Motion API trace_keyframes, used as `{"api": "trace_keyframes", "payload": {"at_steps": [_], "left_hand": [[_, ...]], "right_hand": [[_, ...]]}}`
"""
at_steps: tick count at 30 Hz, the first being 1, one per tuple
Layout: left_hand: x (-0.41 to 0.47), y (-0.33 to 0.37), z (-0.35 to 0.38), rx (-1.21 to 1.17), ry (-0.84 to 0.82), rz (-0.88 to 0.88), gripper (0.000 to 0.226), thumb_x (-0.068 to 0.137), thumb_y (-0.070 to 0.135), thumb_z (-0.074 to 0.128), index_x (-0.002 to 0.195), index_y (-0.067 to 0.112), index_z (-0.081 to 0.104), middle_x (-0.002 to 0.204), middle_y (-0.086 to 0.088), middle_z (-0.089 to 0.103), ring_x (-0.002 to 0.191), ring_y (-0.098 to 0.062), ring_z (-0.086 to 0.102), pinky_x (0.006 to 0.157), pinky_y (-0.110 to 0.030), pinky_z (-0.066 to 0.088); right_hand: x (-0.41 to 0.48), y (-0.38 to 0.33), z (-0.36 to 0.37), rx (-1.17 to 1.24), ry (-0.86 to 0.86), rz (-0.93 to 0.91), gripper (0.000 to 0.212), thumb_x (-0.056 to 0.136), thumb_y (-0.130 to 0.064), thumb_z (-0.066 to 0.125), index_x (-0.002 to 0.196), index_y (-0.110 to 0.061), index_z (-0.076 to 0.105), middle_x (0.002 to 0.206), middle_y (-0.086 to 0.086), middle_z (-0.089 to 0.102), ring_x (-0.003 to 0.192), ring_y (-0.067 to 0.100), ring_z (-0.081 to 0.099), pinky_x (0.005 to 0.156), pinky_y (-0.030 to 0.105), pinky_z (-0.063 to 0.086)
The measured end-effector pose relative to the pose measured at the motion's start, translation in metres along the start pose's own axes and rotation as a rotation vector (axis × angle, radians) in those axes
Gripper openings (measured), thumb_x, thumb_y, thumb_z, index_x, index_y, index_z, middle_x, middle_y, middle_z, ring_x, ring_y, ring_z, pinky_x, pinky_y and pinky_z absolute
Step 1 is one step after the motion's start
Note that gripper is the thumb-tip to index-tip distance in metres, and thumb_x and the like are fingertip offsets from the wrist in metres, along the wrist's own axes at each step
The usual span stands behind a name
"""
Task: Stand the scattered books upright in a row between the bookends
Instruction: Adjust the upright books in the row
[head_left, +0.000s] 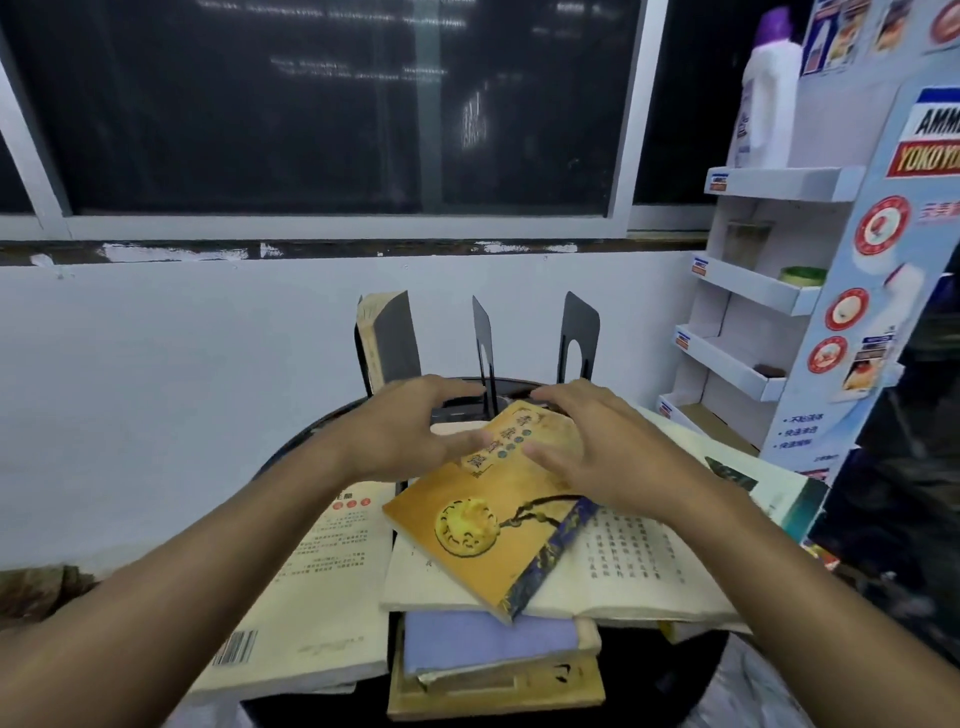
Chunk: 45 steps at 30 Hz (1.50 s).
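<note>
On the round black worktop (291, 447) the books lie heaped. My left hand (410, 426) and right hand (597, 452) hover with spread grip at the orange book (488, 525); lifted carelessly, it may hit the middle bookend (483, 332).

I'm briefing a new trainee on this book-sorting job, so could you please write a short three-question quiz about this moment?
1. True or false: the orange book already stands upright between the bookends.
2. How many books stand upright at the left bookend? A) none B) one C) three
3. What lies directly beneath the orange book that the left hand and right hand are reaching over?

Key: 1. False, it lies flat on the pile. 2. B. 3. An open book with printed pages.
</note>
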<state>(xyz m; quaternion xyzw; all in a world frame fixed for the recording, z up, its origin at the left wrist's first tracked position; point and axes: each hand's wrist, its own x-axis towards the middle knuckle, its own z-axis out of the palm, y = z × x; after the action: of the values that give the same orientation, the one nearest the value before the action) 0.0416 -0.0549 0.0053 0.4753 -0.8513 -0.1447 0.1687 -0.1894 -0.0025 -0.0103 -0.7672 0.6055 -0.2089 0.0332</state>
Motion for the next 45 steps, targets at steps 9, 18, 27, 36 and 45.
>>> {"api": "trace_keyframes", "payload": {"at_steps": [9,18,27,36,45], "left_hand": [[0.003,0.018,0.034,0.025,-0.158,0.012,0.078,0.084,0.069,0.059,0.153,0.042,0.035,0.159,0.01,0.037,0.142,-0.016,0.039,0.11,-0.031,0.037],[-0.004,0.015,0.041,0.061,-0.116,-0.055,0.089,0.073,0.079,0.062,0.15,0.038,0.041,0.156,0.008,0.037,0.146,-0.018,0.032,0.117,-0.038,0.034],[-0.013,0.012,0.051,0.05,-0.083,-0.151,0.096,0.07,0.083,0.059,0.152,0.039,0.039,0.159,0.006,0.033,0.148,-0.023,0.027,0.119,-0.047,0.03],[-0.012,0.007,0.035,-0.195,0.087,-0.153,0.087,0.072,0.07,0.072,0.148,0.043,0.042,0.157,0.014,0.033,0.141,-0.015,0.037,0.115,-0.043,0.038],[0.004,-0.017,-0.002,-0.196,0.239,-0.029,0.096,0.066,0.073,0.068,0.151,0.048,0.035,0.159,0.017,0.026,0.135,-0.016,0.044,0.104,-0.044,0.051]], "right_hand": [[-0.059,0.012,0.003,-0.091,-0.021,0.243,0.073,0.091,-0.069,0.053,0.15,-0.033,0.033,0.151,-0.002,0.029,0.139,0.022,0.033,0.109,0.041,0.037],[-0.042,0.016,0.004,0.087,-0.147,0.181,0.071,0.096,-0.054,0.059,0.154,-0.022,0.033,0.161,-0.005,0.02,0.146,0.016,0.029,0.11,0.028,0.03],[-0.011,0.021,0.0,0.336,-0.027,0.305,0.083,0.079,-0.035,0.086,0.149,-0.018,0.045,0.131,0.003,0.064,0.114,0.015,0.063,0.098,0.033,0.052],[0.024,-0.005,-0.019,0.613,0.167,0.251,0.061,0.077,-0.016,0.088,0.131,-0.016,0.059,0.105,0.003,0.07,0.092,0.022,0.072,0.083,0.045,0.061],[0.053,-0.047,-0.052,0.473,0.301,0.088,0.047,0.08,-0.021,0.087,0.117,-0.027,0.059,0.103,-0.005,0.063,0.078,0.016,0.071,0.051,0.028,0.058]]}}
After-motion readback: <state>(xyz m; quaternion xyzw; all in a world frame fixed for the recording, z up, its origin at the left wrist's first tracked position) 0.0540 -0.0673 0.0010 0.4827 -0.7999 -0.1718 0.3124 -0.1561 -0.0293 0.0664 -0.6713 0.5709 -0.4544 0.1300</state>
